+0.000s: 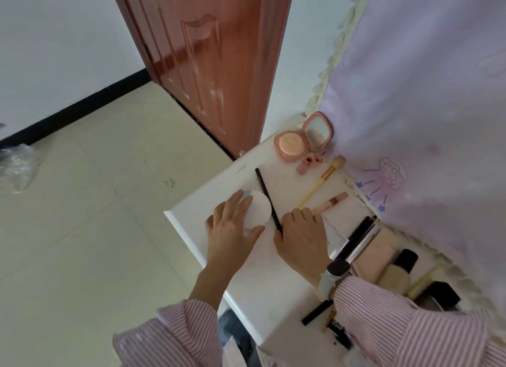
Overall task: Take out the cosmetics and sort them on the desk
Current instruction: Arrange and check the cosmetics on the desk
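Observation:
On the white desk my left hand grips a white round powder puff, fingers over its left side and thumb at its near edge. Just right of it my right hand has curled fingers, and its thumb meets the near end of a thin black pencil that lies slanting away across the desk. Laid out at the far end are an open pink compact with its mirror up, a small pink lip tube, a yellow brush and a pink stick.
Right of my right hand lie a white box, black pens, a beige pouch, a foundation bottle and a black case. A black stick lies near my sleeve. A lilac curtain hangs along the right. The desk's left edge drops to tiled floor.

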